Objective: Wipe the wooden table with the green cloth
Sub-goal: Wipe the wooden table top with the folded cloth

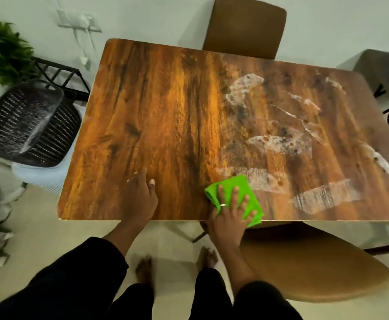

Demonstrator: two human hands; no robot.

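Now my right hand (229, 210) presses the soft, light cloth (237, 190) with fingers spread flat; left hand (139, 199) braces open on the table (165, 100).

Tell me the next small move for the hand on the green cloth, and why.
Probably slide the green cloth forward and rightward under the right hand into the nearest white smear. The cloth lies flat at the table's near edge, white streaks cover the right half, and the left hand rests flat on the bare wood.

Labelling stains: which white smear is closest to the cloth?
The streaked smear touching the green cloth at its upper right corner, under the right hand; the others lie apart, farther right or up.
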